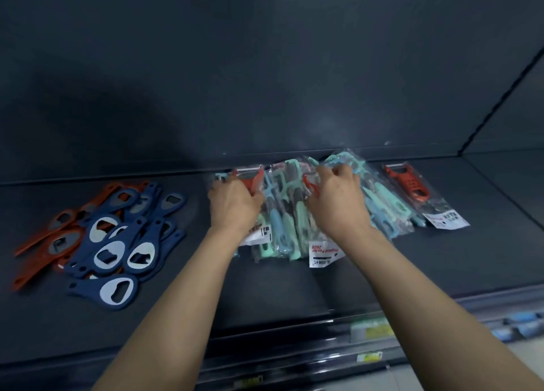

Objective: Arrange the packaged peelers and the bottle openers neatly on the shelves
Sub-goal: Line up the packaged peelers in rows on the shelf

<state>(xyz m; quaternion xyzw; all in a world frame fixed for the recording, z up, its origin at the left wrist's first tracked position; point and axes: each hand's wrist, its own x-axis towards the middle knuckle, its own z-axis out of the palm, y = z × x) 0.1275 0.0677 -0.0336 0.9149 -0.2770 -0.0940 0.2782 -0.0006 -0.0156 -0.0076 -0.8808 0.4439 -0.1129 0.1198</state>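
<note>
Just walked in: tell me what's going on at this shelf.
A person is sorting a pile of clear-bagged teal and red peelers on the dark shelf. The left hand grips a red packaged peeler; the right hand pinches a teal packet. Blue and orange flat bottle openers lie heaped at left, untouched.

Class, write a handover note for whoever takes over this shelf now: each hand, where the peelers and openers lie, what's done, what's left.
Left hand grips a red packaged peeler at the pile's left end.
Right hand pinches a teal pack at the back of the peeler pile.
Another red peeler pack lies alone to the right.
Bottle openers, blue and orange, lie heaped at the left of the shelf.
Done: nothing lined up yet.
Left: straighten the peelers, then the openers.
</note>
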